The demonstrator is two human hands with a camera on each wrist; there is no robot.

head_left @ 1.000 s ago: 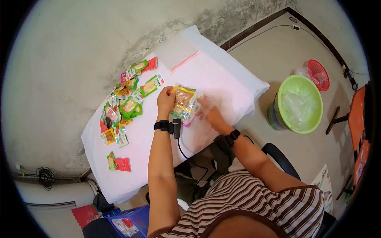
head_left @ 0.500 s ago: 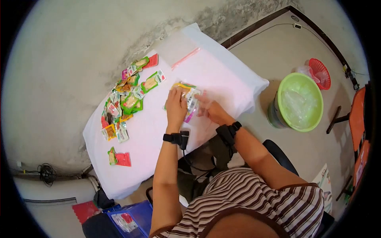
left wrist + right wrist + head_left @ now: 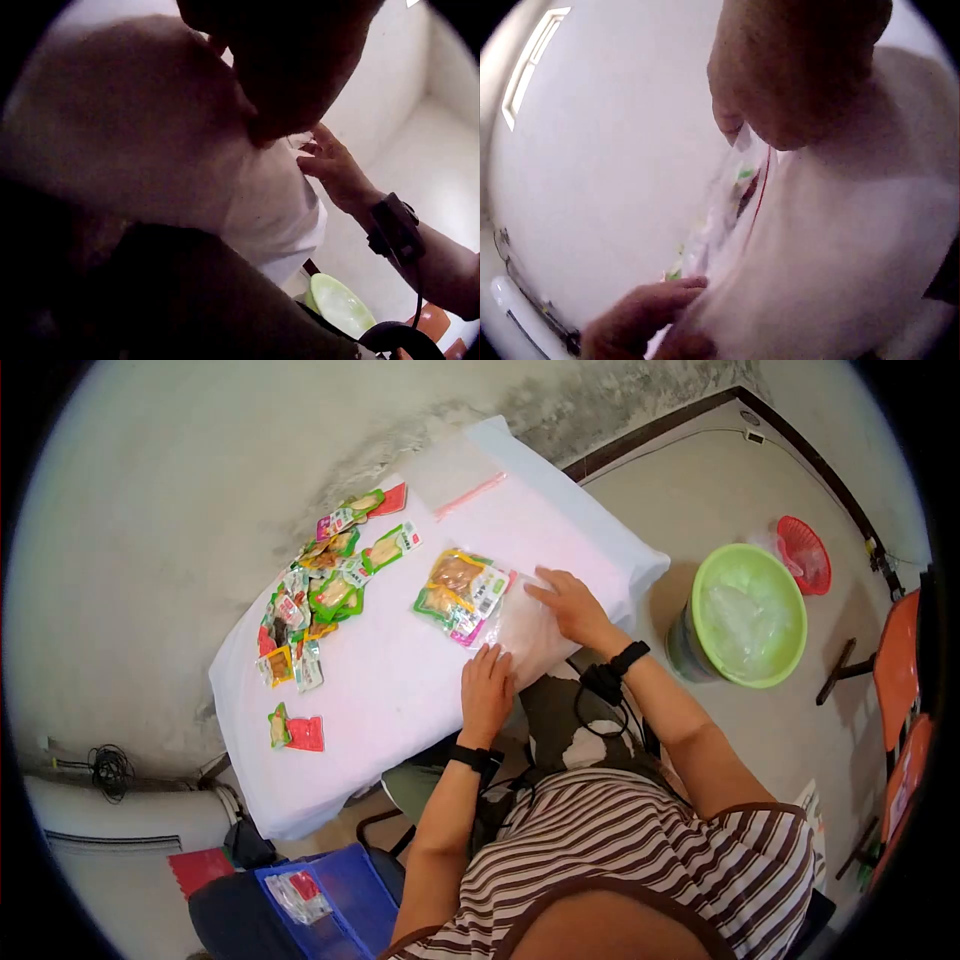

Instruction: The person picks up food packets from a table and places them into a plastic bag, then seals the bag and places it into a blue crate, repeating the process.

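Note:
A clear zip bag [image 3: 522, 622] with a pink-red strip lies near the table's front edge, several snack packets [image 3: 460, 588] inside its far half. At its nearer left corner my left hand [image 3: 487, 690] pinches the film, finger above and thumb below in the right wrist view. My right hand [image 3: 572, 605] pinches the right side of the same end, thumb and fingertips at the film. Between the hands the red line of the bag [image 3: 760, 196] runs slantwise in the right wrist view. My own left hand [image 3: 300, 67] is a dark shape in the left wrist view.
A heap of snack packets [image 3: 335, 592] lies along the table's wall side, with a red and green pair [image 3: 303, 733] nearer me. Another clear bag [image 3: 450, 475] lies at the far end. A green-rimmed bucket [image 3: 750, 615] and red basket [image 3: 804, 555] stand right; a blue bin [image 3: 345, 905] sits left.
My left hand has moved from the packets down to the bag's near corner. My right hand has shifted right and up along the bag. The packets now lie uncovered by hands.

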